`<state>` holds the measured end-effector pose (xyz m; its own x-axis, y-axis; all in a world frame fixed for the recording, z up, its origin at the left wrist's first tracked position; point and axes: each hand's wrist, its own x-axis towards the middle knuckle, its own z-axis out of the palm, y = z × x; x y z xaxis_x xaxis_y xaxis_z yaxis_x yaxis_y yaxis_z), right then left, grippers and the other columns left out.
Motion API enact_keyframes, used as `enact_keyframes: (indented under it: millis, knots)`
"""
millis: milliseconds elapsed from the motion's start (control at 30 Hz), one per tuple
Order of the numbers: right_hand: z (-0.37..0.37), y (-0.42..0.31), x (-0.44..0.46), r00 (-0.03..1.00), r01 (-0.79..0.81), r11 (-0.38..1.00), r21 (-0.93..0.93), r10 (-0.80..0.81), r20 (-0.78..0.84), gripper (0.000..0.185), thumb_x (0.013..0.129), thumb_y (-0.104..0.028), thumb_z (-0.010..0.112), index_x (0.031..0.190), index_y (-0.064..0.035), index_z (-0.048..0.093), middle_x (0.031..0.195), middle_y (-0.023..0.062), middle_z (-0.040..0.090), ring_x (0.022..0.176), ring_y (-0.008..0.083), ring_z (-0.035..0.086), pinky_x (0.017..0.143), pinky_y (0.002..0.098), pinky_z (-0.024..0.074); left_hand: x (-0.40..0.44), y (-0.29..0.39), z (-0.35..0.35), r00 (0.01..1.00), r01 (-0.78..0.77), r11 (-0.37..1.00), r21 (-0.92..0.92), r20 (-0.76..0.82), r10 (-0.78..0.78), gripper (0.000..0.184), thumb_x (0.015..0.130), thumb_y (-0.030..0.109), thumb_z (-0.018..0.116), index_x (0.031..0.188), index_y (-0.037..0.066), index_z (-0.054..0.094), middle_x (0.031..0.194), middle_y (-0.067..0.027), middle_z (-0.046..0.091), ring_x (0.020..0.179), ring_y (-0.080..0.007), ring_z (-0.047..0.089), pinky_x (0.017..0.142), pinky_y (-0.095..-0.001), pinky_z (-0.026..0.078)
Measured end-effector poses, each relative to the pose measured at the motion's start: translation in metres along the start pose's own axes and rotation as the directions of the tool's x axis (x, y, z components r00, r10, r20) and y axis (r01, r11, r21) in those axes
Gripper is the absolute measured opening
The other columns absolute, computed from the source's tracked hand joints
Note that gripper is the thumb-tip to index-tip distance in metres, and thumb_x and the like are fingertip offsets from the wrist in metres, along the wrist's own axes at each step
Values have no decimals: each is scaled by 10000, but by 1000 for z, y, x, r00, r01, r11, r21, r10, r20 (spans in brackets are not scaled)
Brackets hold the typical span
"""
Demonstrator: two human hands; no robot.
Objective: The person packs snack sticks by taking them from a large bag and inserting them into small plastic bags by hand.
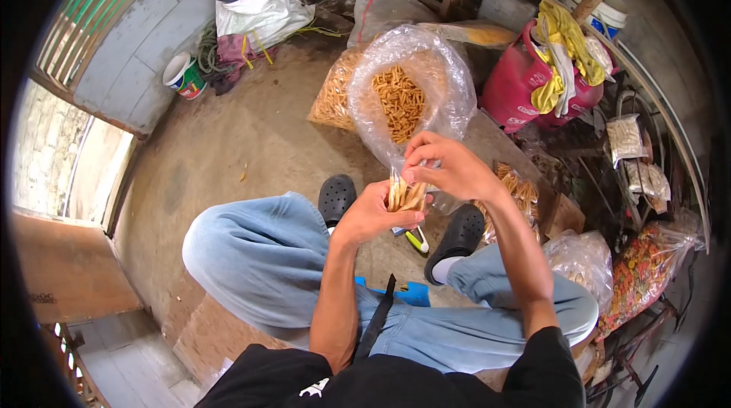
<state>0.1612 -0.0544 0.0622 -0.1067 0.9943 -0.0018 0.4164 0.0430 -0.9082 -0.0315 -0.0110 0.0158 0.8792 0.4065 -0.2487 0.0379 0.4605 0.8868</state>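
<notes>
My left hand (375,215) is wrapped round a small clear plastic bag of stick snacks (406,194), held upright over the floor between my feet. At the bag's top, the fingers of my right hand (448,166) are closed in a pinch on the plastic. Just beyond my hands stands a large open clear bag (449,76) with many brown stick snacks (398,105) inside. Below the small bag, a green and white tool (417,240) lies on the floor, partly hidden by my left hand.
Packed snack bags (519,198) lie at the right beside my shoe (457,239). Pink gas cylinders (512,86) with yellow cloth (567,50) stand behind them. A bag of colourful packets (647,267) is at far right. A small bucket (183,75) and white sack (259,8) stand back left.
</notes>
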Motion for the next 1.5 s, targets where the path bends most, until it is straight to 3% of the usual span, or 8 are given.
enact_keyframes:
  millis: [167,300,367,800,867,1167,1267,1500]
  knots:
    - [-6,-15,9,998,-12,993,-114,19,59,202,847,-225,683,857,-23,678,851,61,583,832,164,564,733,293,442,3,6,4,987,-160,983,90,-3,161,362,775,53,734,1106,16,592,1019,-45,653,896,-130,636,721,-278,560]
    - [-10,-35,6,999,46,991,-123,-44,17,282,853,-275,669,834,6,685,746,71,616,651,128,568,602,281,460,-14,39,16,992,-109,980,169,-51,119,357,791,78,723,1118,35,586,1022,-28,642,879,-103,623,702,-277,572]
    - [-15,-55,1,986,-144,990,-11,144,89,289,850,-291,679,843,-3,693,718,41,639,632,85,554,577,261,454,-20,47,20,985,-146,968,203,-55,161,351,798,81,718,1120,38,585,1033,-30,640,879,-105,625,705,-277,573]
    - [-30,-105,-25,979,-66,985,159,94,-178,247,821,-184,724,1010,-31,682,806,2,647,700,47,541,590,230,457,-35,114,37,990,-140,967,213,7,141,390,854,116,678,1199,40,513,1069,-55,615,954,-158,628,747,-295,573]
    - [-37,-100,-21,969,153,985,84,-133,-209,214,833,-159,716,1002,-32,687,855,-11,671,758,56,581,619,226,476,-25,126,31,988,-131,966,223,-44,145,419,849,119,686,1215,34,500,1065,-55,614,945,-157,629,738,-295,576]
    - [-59,-74,-11,953,-179,978,104,199,-229,139,830,-124,705,934,-32,695,859,11,639,753,35,548,614,215,455,28,133,9,986,-142,912,385,137,96,362,874,130,663,1181,34,500,1030,-38,604,915,-130,613,706,-295,583]
    - [-54,-55,-8,966,38,999,-21,-42,-255,79,844,-115,686,882,-45,684,849,-2,616,781,46,545,661,222,446,38,133,1,978,-139,906,400,200,62,371,888,147,647,1202,27,490,1050,-40,587,939,-120,596,710,-291,578]
    - [-58,-63,-3,954,54,987,150,-7,-299,210,837,-149,706,1022,-66,653,949,-7,605,832,62,548,662,220,427,36,146,-2,977,-178,919,350,174,123,333,930,225,590,1194,39,508,1014,-19,578,896,-80,571,691,-260,557]
